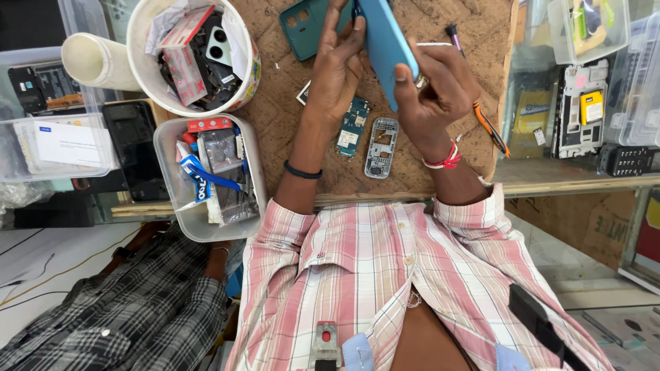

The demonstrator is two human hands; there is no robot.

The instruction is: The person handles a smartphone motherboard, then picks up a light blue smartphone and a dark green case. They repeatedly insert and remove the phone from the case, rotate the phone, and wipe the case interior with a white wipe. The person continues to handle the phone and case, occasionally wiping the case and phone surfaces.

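Off to the left, leave the white tub (141, 41) of scrap parts and the clear box (168, 148) just near of it alone; nothing in them touches the work. Mind the second person's checked sleeve (137, 302) at the near left edge, well apart from the mat (275, 103). Moving right, note the left hand (337, 69): fingers pressed together and laid flat along the left side of the blue phone (385, 41), thumb tucked behind, bracing it tilted above the far middle of the mat. Hold that flat grip, probably best with pressure spread over the fingertips and not one point, so as not to bend the thin body. Avoid knocking the teal case (302, 27) lying just left of the fingers. Below the wrists, watch the small circuit board (352, 127) and grey keypad frame (380, 148) lying side by side; lift the forearms clear so as not to sweep them off. Further right, see the right hand (436, 89): thumb pressed on the phone's near corner, other fingers curled and pinching something small and metallic, too hidden to name. Work at that corner gently, likely with short moves along the seam. Leave the orange-handled tool (491, 130) at the mat's right edge within easy reach.
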